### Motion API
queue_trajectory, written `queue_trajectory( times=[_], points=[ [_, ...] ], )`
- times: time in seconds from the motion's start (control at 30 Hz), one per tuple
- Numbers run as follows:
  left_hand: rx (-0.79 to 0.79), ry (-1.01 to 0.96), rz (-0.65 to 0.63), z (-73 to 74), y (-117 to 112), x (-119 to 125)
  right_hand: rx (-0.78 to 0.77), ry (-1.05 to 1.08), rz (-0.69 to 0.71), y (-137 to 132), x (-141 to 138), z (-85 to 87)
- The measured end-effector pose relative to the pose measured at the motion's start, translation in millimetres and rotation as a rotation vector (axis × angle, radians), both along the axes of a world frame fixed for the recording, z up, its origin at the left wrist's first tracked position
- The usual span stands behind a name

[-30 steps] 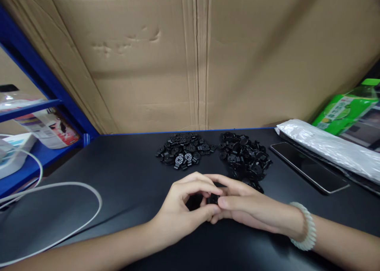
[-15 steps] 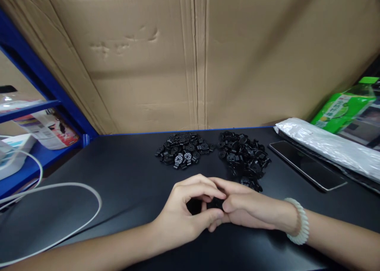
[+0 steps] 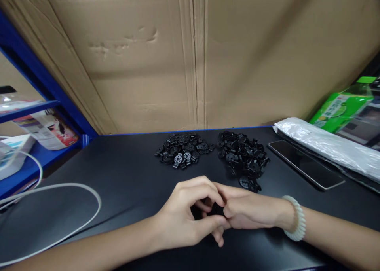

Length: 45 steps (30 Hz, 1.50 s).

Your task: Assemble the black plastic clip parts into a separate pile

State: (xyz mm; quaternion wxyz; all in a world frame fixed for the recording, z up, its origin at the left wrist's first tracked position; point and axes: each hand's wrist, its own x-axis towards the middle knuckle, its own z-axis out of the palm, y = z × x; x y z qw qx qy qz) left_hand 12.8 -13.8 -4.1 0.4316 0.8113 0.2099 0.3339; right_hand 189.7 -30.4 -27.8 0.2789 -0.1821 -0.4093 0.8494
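My left hand point(image 3: 191, 213) and my right hand point(image 3: 246, 207) meet at the near middle of the black table, both closed on one small black plastic part point(image 3: 217, 209). The left thumb and fingertips pinch it from the left, while the right thumb presses on its other side. Fingers cover most of it, so its exact shape is hidden. Beyond my hands lie two heaps of small black plastic parts: a left pile point(image 3: 182, 148) with round, holed discs and tabs, and a right pile point(image 3: 243, 156) reaching close to my right hand.
A smartphone point(image 3: 305, 164) lies at the right beside a silvery plastic package point(image 3: 326, 144). Behind them leans a green-labelled bottle point(image 3: 341, 105). A white cable point(image 3: 97, 201) loops over the table's left. Cardboard point(image 3: 142, 65) stands at the back, a blue shelf frame point(image 3: 68, 108) at the left.
Both hands have shifted slightly toward me, still together around the black part. Some right-hand fingers now reach lower beneath the left thumb.
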Motion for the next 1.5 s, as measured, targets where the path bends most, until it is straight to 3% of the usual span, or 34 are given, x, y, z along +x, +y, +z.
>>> queue_trajectory(
  times=[0.27,0.47,0.77,0.93,1.1,1.23,1.33,1.4,1.5],
  points=[
    [0.067,0.024,-0.037,0.7,-0.5,0.6,0.009,-0.039,0.003,1.5,-2.7,-3.5],
    [0.084,0.102,-0.018,4.5,-5.9,3.2,0.015,-0.116,-0.156,-8.5,-11.9,1.9],
    [0.154,0.088,-0.014,2.8,-5.9,4.0,0.037,-0.067,-0.189,-12.2,-14.5,1.5],
    [0.121,0.038,0.086,-2.1,-4.5,0.4,0.016,-0.054,-0.263,-11.7,-15.4,3.0],
    [-0.071,-0.211,0.234,-9.4,2.0,-2.8,0.058,-0.025,-0.388,-6.4,-7.3,11.2],
    [-0.202,-0.314,0.319,-11.8,10.0,-5.2,0.235,-0.064,-0.452,-4.8,-2.3,11.4],
    [-0.35,-0.358,0.325,-14.0,13.7,-6.2,0.441,-0.229,-0.447,-9.1,-0.1,10.3],
    [-0.363,-0.357,0.322,-15.7,13.7,-6.2,0.657,-0.461,-0.434,-13.2,3.5,13.3],
    [-0.231,-0.249,0.297,-17.4,10.5,-6.1,1.117,-0.794,-0.464,-13.5,15.8,24.1]
  ],
)
